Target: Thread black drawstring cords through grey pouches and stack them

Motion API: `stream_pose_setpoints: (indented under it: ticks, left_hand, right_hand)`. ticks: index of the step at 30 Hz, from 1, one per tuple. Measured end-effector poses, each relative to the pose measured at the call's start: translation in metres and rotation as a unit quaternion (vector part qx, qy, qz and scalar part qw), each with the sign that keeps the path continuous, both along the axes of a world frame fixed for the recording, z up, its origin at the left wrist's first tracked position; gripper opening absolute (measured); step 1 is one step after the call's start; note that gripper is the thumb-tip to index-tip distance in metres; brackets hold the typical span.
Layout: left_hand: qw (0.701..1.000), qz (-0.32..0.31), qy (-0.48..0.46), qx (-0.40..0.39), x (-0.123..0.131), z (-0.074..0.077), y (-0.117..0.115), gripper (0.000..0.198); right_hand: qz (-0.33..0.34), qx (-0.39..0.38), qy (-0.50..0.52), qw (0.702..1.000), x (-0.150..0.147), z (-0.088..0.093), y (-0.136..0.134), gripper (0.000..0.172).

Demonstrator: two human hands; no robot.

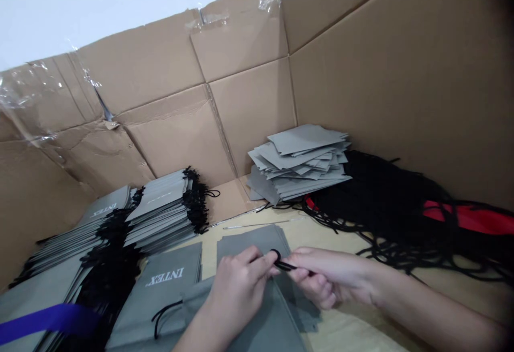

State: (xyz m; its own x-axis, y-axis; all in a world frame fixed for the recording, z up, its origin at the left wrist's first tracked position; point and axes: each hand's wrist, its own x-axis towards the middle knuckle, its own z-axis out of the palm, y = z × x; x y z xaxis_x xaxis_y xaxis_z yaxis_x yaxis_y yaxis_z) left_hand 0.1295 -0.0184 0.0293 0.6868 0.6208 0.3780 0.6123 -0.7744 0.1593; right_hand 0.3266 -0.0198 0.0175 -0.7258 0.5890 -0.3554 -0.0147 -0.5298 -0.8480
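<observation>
Between my two hands runs a black cord [286, 266], looped at my left fingertips. My left hand [243, 280] pinches the cord near the top edge of a grey fabric pouch [261, 322]. Close beside it, my right hand [315, 277] has its fingers closed round the cord's other part. A black cord end [158, 317] sticks out at the pouch's left side. Under and behind the hands lie more flat grey pouches [249, 239]. To the left rests a grey pouch printed INTEX [166, 277], its lettering upside down.
Stacks of corded grey pouches [160, 207] stand at the left, near a blue strip [48, 320]. A pile of grey pouches [301, 162] sits at the back, beside a heap of black cords [385, 202] with red bands [469, 218]. Cardboard walls [249, 111] enclose the table. A thin rod [265, 223] lies behind.
</observation>
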Motion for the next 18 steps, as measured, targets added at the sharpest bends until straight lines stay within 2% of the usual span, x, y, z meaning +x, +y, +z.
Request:
stream_pose_setpoints:
  ticks: [5,9,11,13,16,18]
  left_hand:
    - [0.994,-0.027,0.09,0.049,-0.002,-0.002,0.002,0.025]
    - [0.998,-0.016,0.06,0.01,-0.002,-0.002,0.001,0.025]
    - [0.999,0.002,0.002,-0.044,-0.001,-0.002,0.0,0.023]
    - [0.992,0.017,-0.066,-0.105,0.0,-0.001,0.001,0.024]
    - [0.965,0.031,-0.168,-0.2,0.004,0.0,0.003,0.03]
    - [0.938,0.032,-0.231,-0.256,0.007,-0.001,0.005,0.033]
  right_hand:
    - [0.01,-0.077,0.044,0.996,0.004,-0.007,0.003,0.033]
    - [0.012,-0.051,0.043,0.998,0.002,-0.001,-0.001,0.038]
    - [-0.022,0.008,0.016,1.0,-0.002,0.002,-0.002,0.041]
    - [-0.076,0.105,-0.008,0.991,-0.008,-0.001,-0.003,0.043]
    - [-0.146,0.26,-0.006,0.954,-0.02,-0.014,-0.003,0.041]
    - [-0.174,0.307,-0.005,0.936,-0.027,-0.023,-0.004,0.036]
